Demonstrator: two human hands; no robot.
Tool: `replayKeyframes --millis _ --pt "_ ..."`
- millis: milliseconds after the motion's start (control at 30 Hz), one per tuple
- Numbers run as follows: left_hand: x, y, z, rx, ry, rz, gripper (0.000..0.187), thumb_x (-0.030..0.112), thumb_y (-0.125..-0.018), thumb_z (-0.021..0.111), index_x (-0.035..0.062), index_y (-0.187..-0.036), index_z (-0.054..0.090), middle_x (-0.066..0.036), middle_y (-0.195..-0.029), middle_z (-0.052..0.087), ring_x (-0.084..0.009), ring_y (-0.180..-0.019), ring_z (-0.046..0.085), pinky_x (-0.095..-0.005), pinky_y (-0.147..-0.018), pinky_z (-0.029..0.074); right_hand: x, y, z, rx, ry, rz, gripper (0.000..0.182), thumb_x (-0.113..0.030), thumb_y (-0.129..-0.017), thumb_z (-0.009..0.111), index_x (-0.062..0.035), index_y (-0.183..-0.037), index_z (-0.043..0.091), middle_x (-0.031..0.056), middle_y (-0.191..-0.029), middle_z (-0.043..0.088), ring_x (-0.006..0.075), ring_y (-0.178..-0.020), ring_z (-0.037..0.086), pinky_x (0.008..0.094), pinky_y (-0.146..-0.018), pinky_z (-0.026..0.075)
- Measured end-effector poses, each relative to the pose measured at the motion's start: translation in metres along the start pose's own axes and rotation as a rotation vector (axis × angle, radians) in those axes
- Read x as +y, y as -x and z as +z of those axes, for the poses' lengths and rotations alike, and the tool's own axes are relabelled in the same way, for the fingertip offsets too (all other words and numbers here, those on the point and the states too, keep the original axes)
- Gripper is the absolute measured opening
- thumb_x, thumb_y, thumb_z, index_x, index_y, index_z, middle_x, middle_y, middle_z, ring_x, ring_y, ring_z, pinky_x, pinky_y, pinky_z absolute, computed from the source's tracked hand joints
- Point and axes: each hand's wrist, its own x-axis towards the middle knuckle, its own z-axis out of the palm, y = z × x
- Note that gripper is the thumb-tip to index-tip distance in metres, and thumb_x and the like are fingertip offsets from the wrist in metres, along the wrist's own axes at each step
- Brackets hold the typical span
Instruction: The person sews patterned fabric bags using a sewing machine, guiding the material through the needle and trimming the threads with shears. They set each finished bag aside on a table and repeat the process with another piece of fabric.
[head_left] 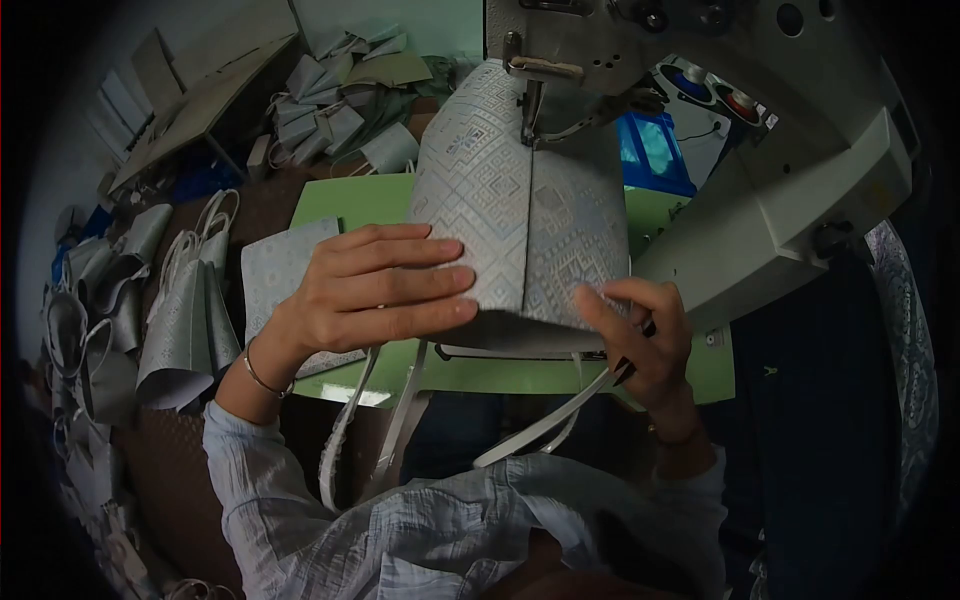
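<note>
A pale patterned bag piece (480, 215) lies curved under the needle and presser foot of a sewing machine (790, 200), with a dark seam line running down from the needle. My left hand (385, 285) rests flat on its left side, fingers stretched out and slightly apart. At the lower right edge, my right hand (645, 335) pinches the bag piece between thumb and fingers, with a small dark object, too hidden to name, also among the fingers. White straps (400, 410) hang below the piece. Another patterned piece (275, 265) lies beyond my left wrist.
The green table (380, 195) extends beneath the machine arm. A blue bin (655, 150) stands behind, near thread spools (692, 82). Finished-looking bags (185, 330) pile up at the left, and more pieces (330, 120) lie heaped at the back.
</note>
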Motion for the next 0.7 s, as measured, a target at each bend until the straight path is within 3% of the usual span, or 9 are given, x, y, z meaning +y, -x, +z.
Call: replayKeyframes --millis 233,300,700 --pt "-0.014 -0.006 -0.001 0.005 -0.023 0.021 0.028 0.012 -0.077 0.069 0.0168 -0.104 0.074 0.0 -0.104 0.071 -0.0226 -0.101 0.068 -0.0355 -0.085 0.056 0.007 -0.012 0.002 -0.005 0.012 0.03 0.057 0.011 -0.062 0.066 -0.02 -0.11 0.073 0.0013 -0.098 0.06 0.0142 -0.072 0.047 0.025 -0.055 0.04" --pt "-0.017 -0.008 -0.001 0.0 -0.02 0.023 0.029 0.012 -0.076 0.068 0.016 -0.104 0.074 -0.001 -0.104 0.071 -0.0231 -0.101 0.068 -0.0354 -0.084 0.057 0.013 -0.014 0.002 0.018 0.064 -0.006 0.042 -0.017 -0.073 0.075 -0.0231 -0.114 0.072 -0.0016 -0.095 0.06 0.0134 -0.067 0.048 0.0242 -0.05 0.042" --pt "-0.037 -0.018 0.004 -0.005 -0.02 0.016 0.029 0.011 -0.077 0.067 0.0145 -0.105 0.073 -0.003 -0.104 0.07 -0.0244 -0.1 0.068 -0.0335 -0.076 0.057 0.032 -0.03 0.004 0.004 0.032 0.012 0.052 -0.009 -0.065 0.077 -0.0205 -0.115 0.072 0.001 -0.094 0.06 0.0162 -0.07 0.051 0.0268 -0.052 0.042"
